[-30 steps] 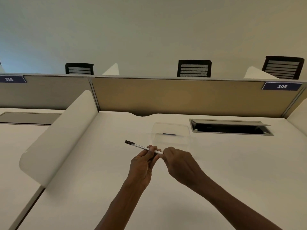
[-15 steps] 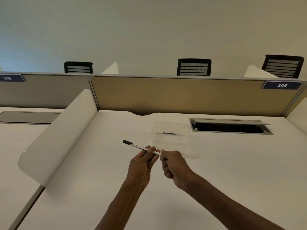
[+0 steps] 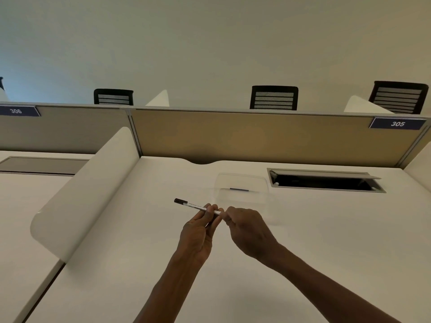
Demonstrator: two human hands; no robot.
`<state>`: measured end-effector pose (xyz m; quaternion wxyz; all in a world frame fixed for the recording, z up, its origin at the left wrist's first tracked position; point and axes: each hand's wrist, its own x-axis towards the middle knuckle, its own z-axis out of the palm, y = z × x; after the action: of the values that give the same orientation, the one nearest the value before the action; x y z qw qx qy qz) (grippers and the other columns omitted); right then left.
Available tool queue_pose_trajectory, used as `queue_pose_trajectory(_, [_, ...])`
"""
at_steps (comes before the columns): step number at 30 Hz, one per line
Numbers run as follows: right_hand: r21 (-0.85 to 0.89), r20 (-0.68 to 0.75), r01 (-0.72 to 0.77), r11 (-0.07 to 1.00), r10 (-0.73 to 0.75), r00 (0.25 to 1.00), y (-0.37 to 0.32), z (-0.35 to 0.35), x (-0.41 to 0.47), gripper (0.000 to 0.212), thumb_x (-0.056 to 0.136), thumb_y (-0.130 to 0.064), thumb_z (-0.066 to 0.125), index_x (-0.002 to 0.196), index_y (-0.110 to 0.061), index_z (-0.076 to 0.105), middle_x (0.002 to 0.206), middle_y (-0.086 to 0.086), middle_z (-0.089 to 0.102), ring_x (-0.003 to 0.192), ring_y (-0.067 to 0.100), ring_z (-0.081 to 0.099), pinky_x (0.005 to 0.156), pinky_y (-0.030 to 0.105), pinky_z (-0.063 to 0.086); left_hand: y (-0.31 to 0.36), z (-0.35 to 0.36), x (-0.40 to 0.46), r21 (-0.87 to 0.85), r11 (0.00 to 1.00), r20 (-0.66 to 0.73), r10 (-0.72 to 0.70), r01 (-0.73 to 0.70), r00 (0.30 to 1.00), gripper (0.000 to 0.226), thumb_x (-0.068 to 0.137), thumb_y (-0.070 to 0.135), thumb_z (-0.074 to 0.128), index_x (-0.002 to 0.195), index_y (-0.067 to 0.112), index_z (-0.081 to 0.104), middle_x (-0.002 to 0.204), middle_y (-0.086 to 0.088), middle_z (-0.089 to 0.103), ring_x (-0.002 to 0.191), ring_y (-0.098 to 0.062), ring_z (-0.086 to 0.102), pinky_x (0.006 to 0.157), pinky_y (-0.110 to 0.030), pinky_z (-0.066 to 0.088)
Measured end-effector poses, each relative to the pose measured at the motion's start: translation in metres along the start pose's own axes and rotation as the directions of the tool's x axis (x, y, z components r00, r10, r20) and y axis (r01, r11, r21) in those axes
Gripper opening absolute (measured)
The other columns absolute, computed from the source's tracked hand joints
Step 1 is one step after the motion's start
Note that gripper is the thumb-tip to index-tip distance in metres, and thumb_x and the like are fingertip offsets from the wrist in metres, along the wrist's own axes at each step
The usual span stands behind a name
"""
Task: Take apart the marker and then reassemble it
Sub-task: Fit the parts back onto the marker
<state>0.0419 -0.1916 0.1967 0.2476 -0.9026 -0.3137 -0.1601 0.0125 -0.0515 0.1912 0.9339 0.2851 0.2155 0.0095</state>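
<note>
A thin white marker (image 3: 194, 205) with a dark left end is held above the white desk (image 3: 326, 229), tilted down to the right. My left hand (image 3: 198, 231) pinches its barrel near the right end. My right hand (image 3: 247, 227) closes its fingertips on the marker's right tip, which is hidden inside the fingers. Both hands touch the marker and almost meet each other.
A clear plastic box (image 3: 241, 190) sits just behind the hands. An open cable hatch (image 3: 324, 181) lies at the back right. A curved white divider (image 3: 86, 194) stands on the left, a tan partition (image 3: 256, 138) behind, with chairs beyond it.
My right hand has curled tighter onto the marker's right tip. The marker and left hand have stayed nearly in place.
</note>
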Motion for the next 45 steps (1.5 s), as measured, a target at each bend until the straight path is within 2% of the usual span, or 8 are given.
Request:
queue_pose_trajectory(4, [0.483,0.091,-0.381,0.788,0.387,0.917,-0.018,0.005,0.002,0.046,0.1,-0.025,0.047,0.054,-0.02,0.044,0.044,-0.009,0.038,0.039,0.008,0.033,0.045,0.022,0.028,-0.003,-0.001,0.002,0.012,1.0,-0.016,0.014,-0.014,1.0,0.017,0.087,0.002,0.061,0.101,-0.006,0.067,0.084,-0.014,0.076,0.076,-0.021,0.075,0.06,-0.026,0.06])
queue_pose_trajectory(9, [0.696,0.564,-0.715,0.065,0.567,0.601,-0.025,-0.005,0.003,0.037,0.098,-0.025,0.042,0.064,-0.014,0.048,0.045,-0.005,0.03,0.039,0.01,0.018,0.039,0.022,0.018,-0.006,0.0,0.004,0.053,0.998,0.007,0.022,-0.022,1.0,0.016,0.087,0.001,0.061,0.1,-0.006,0.066,0.081,-0.013,0.076,0.076,-0.022,0.075,0.062,-0.025,0.06])
queue_pose_trajectory(16, [0.112,0.137,-0.309,0.944,0.294,0.946,-0.012,-0.008,0.001,0.042,0.101,-0.037,0.035,0.066,-0.018,0.048,0.056,-0.005,0.05,0.051,0.015,0.046,0.052,0.03,0.036,-0.004,0.005,0.002,0.059,0.998,-0.01,0.025,-0.024,1.0,0.018,0.087,0.002,0.063,0.102,-0.008,0.067,0.087,-0.017,0.074,0.078,-0.024,0.074,0.062,-0.026,0.06])
queue_pose_trajectory(26, [0.123,0.006,-0.168,0.978,0.169,0.986,-0.002,0.001,-0.004,0.038,0.1,-0.027,0.043,0.064,-0.016,0.042,0.052,0.0,0.051,0.048,0.02,0.042,0.049,0.032,0.031,-0.006,0.007,0.0,0.041,0.999,-0.025,-0.009,0.01,1.0,0.019,0.088,0.002,0.062,0.102,-0.009,0.066,0.087,-0.017,0.072,0.076,-0.022,0.073,0.06,-0.026,0.06])
queue_pose_trajectory(32, [0.63,0.343,-0.649,0.426,0.597,0.725,-0.017,-0.001,0.003,0.043,0.096,-0.026,0.047,0.055,-0.015,0.048,0.043,-0.006,0.035,0.036,0.009,0.025,0.041,0.024,0.023,-0.008,0.002,0.006,0.054,0.999,-0.037,0.002,0.0,0.999,0.017,0.089,0.001,0.061,0.103,-0.008,0.066,0.086,-0.015,0.074,0.076,-0.021,0.075,0.061,-0.025,0.06])
queue_pose_trajectory(38, [0.675,0.675,-0.713,-0.191,0.55,0.491,-0.016,-0.008,0.006,0.037,0.098,-0.022,0.044,0.062,-0.014,0.046,0.046,-0.005,0.027,0.041,0.008,0.015,0.036,0.02,0.015,-0.012,0.001,0.01,0.095,0.995,0.002,0.007,-0.007,1.0,0.016,0.088,0.001,0.062,0.08,-0.002,0.075,0.079,-0.014,0.075,0.074,-0.022,0.075,0.061,-0.025,0.06])
queue_pose_trajectory(41, [0.667,0.593,-0.742,0.069,0.555,0.584,-0.014,-0.008,0.004,0.039,0.098,-0.027,0.043,0.062,-0.015,0.05,0.046,-0.005,0.033,0.038,0.008,0.021,0.037,0.021,0.019,-0.012,0.0,0.01,0.086,0.996,-0.017,0.013,-0.012,1.0,0.012,0.09,0.0,0.06,0.088,-0.005,0.07,0.079,-0.014,0.075,0.074,-0.021,0.075,0.061,-0.025,0.06])
queue_pose_trajectory(45, [0.403,0.196,-0.458,0.793,0.414,0.889,-0.006,-0.002,-0.002,0.038,0.098,-0.038,0.047,0.064,-0.022,0.053,0.051,-0.01,0.048,0.044,0.004,0.045,0.048,0.016,0.03,-0.012,0.002,0.008,0.039,0.998,-0.045,-0.038,0.039,0.998,0.018,0.09,0.001,0.062,0.079,-0.005,0.075,0.081,-0.014,0.075,0.075,-0.02,0.075,0.06,-0.024,0.059])
